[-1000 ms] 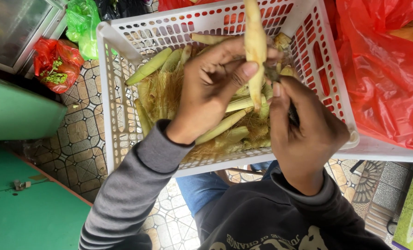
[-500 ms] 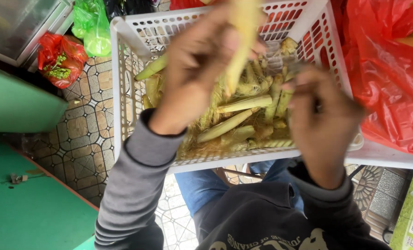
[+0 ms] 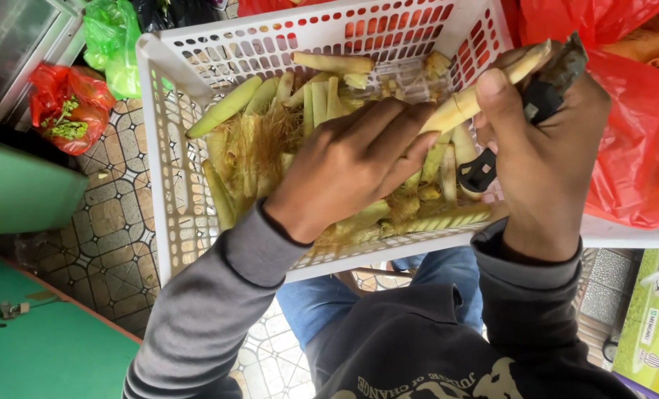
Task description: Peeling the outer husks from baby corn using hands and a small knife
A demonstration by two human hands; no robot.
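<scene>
Patterned floor tiles (image 3: 108,222) lie below a white perforated plastic basket (image 3: 159,148) heaped with baby corn — left hand (image 3: 344,166) pinches a pale peeled cob (image 3: 484,92) at its right edge; right hand (image 3: 543,162) clenches a dark-handled knife (image 3: 543,96).

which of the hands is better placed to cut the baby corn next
Probably the right hand: it holds the knife against the baby corn. The left hand only steadies the corn's lower end over the white basket.

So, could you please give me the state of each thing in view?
white basket: upright, part-filled with baby corn
baby corn cob: husked, held in both hands
knife: gripped in right hand
left hand: fingers on the cob
red bag: open
</scene>
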